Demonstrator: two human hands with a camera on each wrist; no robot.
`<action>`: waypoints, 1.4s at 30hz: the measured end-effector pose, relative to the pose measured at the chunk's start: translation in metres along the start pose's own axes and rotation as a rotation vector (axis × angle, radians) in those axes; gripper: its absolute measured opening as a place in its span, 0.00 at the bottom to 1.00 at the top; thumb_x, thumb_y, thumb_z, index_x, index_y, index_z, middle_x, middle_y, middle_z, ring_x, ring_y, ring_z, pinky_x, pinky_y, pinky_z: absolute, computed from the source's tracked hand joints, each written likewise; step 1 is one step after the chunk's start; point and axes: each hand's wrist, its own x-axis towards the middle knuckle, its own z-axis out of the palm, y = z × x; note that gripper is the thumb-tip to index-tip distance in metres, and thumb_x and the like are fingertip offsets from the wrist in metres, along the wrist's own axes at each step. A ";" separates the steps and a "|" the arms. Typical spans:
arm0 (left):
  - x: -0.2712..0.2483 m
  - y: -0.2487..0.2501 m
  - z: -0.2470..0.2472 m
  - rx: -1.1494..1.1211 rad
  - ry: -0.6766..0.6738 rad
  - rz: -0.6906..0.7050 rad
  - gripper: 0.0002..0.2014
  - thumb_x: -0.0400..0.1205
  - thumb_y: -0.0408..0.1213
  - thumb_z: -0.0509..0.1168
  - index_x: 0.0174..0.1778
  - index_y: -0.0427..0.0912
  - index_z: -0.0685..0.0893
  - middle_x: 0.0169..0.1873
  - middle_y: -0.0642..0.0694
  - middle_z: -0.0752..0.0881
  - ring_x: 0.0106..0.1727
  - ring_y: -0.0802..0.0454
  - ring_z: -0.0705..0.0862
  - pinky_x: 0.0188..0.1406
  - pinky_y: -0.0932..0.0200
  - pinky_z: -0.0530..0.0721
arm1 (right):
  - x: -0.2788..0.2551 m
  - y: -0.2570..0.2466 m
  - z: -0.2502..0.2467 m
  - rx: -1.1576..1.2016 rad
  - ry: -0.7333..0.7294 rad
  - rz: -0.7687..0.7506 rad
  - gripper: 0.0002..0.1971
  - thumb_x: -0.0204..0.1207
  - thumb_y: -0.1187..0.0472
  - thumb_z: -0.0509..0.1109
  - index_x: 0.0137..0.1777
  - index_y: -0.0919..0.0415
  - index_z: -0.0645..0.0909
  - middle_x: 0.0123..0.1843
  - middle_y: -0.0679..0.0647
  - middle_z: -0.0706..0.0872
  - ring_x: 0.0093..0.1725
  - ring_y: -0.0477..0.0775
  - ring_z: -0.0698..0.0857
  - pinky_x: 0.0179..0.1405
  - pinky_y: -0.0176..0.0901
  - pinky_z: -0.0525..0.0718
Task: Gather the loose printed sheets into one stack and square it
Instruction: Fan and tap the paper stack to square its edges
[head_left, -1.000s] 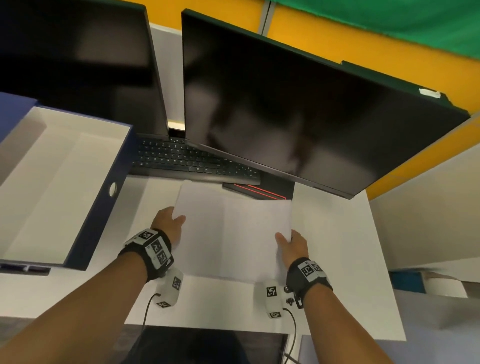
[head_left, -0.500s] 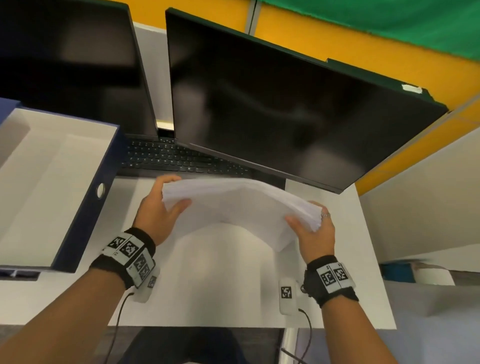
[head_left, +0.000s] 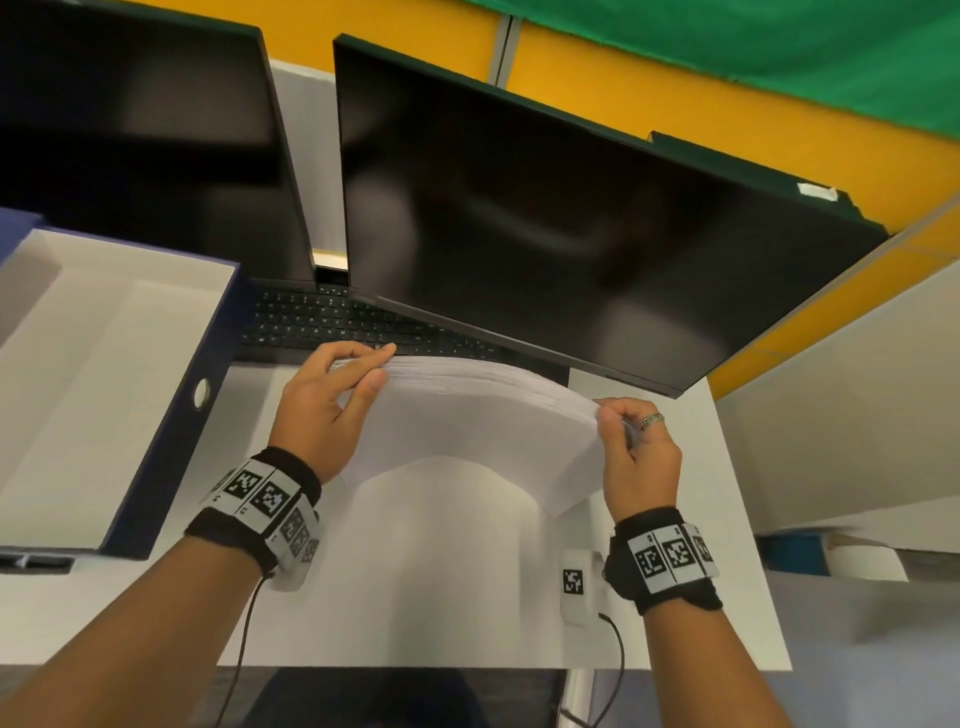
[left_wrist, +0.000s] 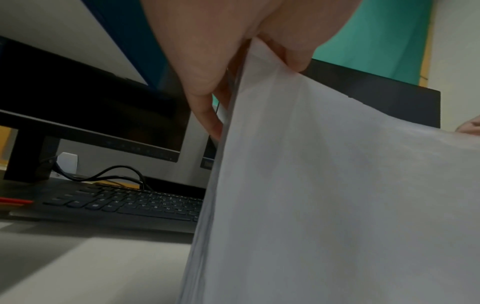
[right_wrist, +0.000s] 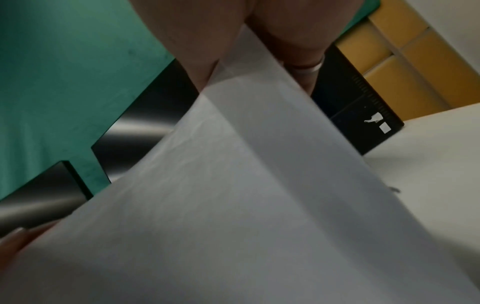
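A thick stack of white sheets (head_left: 467, 421) stands on edge above the white desk (head_left: 415, 571), bowed upward in the middle, its top edges showing as fine layers. My left hand (head_left: 332, 395) grips the stack's left end, thumb on the near face and fingers over the top. My right hand (head_left: 631, 441), with a ring on one finger, pinches the right end. In the left wrist view the sheets (left_wrist: 324, 195) hang down from my left hand (left_wrist: 233, 67) toward the desk. The right wrist view shows the paper (right_wrist: 246, 195) held between my right thumb and fingers (right_wrist: 293, 41).
An open blue box file (head_left: 104, 374) with a white inside lies at the left. A black keyboard (head_left: 332, 322) sits just behind the stack, under two dark monitors (head_left: 545, 218). A white partition (head_left: 841, 415) stands at the right. Cables trail from both wrists.
The sheets lay flat on the desk a second ago; both hands have lifted them upright and bowed the stack. Since half a second ago the grip has shifted slightly higher.
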 end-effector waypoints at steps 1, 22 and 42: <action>0.000 0.000 0.000 -0.002 0.002 0.001 0.16 0.86 0.40 0.62 0.69 0.45 0.85 0.59 0.49 0.81 0.59 0.55 0.79 0.61 0.63 0.75 | 0.001 -0.001 0.000 0.006 -0.002 0.019 0.04 0.82 0.54 0.66 0.54 0.45 0.80 0.50 0.46 0.84 0.49 0.50 0.85 0.52 0.52 0.89; 0.017 0.021 -0.006 0.639 -0.304 0.019 0.40 0.77 0.66 0.64 0.84 0.58 0.62 0.72 0.51 0.76 0.69 0.43 0.72 0.64 0.37 0.73 | 0.005 -0.021 -0.005 -0.864 -0.333 -0.258 0.41 0.72 0.29 0.62 0.83 0.37 0.55 0.80 0.44 0.70 0.75 0.54 0.70 0.73 0.59 0.70; 0.035 0.025 -0.014 0.385 -0.410 -0.086 0.12 0.78 0.51 0.72 0.55 0.58 0.79 0.47 0.56 0.85 0.49 0.54 0.84 0.51 0.53 0.82 | 0.009 -0.033 -0.009 -0.949 -0.335 -0.174 0.16 0.80 0.44 0.67 0.63 0.50 0.78 0.52 0.51 0.89 0.48 0.53 0.87 0.50 0.46 0.86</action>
